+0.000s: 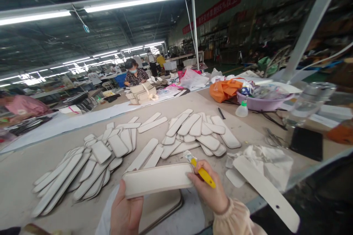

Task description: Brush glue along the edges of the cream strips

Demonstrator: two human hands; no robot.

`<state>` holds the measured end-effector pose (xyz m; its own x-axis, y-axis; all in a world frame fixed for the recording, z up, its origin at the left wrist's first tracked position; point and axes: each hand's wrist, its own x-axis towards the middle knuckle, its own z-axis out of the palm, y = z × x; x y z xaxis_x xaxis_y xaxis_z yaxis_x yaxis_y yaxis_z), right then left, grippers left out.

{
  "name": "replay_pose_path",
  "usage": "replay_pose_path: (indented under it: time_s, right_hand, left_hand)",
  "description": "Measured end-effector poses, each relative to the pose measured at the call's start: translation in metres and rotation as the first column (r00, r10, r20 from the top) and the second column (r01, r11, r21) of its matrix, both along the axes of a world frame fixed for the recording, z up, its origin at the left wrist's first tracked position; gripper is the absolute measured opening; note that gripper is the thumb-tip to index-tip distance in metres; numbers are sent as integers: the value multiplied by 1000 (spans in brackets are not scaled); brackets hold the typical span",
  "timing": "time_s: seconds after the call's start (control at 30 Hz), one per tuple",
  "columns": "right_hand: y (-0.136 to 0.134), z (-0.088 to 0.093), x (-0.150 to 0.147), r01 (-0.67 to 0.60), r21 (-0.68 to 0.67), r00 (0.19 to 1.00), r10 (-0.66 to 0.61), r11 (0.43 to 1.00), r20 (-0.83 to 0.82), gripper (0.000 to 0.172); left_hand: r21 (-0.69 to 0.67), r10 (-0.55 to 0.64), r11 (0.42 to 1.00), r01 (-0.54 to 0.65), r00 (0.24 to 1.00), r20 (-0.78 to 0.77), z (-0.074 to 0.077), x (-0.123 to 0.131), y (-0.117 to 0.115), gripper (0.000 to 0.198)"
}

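Note:
My left hand [127, 209] grips the left end of a long off-white panel [158, 180] with rounded corners and a tan edge. At its other end, the thumb of my right hand [208, 187] presses on the panel. That same hand holds a yellow-handled tool [204, 174] with a pale, crusted tip; its exact kind cannot be made out. Under the held panel lies a stack of wider tan-edged pieces [162, 207], partly covered by my hands. Similar loose panels [110, 150] are heaped to the left, and another heap [195, 130] lies beyond the tool.
To the right are crumpled white sheets [261, 165], a long white template with a hole [267, 191], a black flat object [306, 143] and a clear jar [305, 104]. Farther back stand a small bottle [242, 109], a purple basin [261, 103] and an orange bag [224, 90]. A co-worker [135, 73] sits across the table.

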<state>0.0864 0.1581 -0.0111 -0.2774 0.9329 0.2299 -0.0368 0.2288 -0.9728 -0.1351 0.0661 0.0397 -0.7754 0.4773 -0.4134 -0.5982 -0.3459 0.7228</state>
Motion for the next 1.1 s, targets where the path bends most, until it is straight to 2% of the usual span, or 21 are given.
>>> replay_pose_path:
  time_s: [0.2, 0.47, 0.73, 0.87, 1.0, 1.1]
  right_hand:
    - [0, 5, 4, 102, 34, 995, -101, 994, -19, 24]
    - [-4, 3, 6, 134, 98, 991, -136, 986, 17, 23]
    - [-2, 4, 8, 251, 98, 967, -255, 963, 25, 27]
    - [-3, 5, 14, 230, 117, 972, -234, 966, 25, 23]
    - [-7, 10, 20, 159, 127, 987, -161, 979, 9, 17]
    - [-6, 11, 21, 169, 151, 985, -171, 974, -3, 16]
  left_hand:
    - [-35, -19, 999, 18, 999, -31, 6, 9, 2, 31]
    - [-68, -72, 995, 66, 994, -88, 5, 13, 0, 33]
    - [69, -63, 996, 62, 998, 18, 8, 17, 1, 29]
    - [109, -87, 991, 80, 994, 63, 12, 24, 1, 26]
    - [-8, -91, 996, 91, 996, 18, 11, 23, 3, 24]
    - [-74, -167, 984, 165, 986, -25, 7, 14, 16, 26]
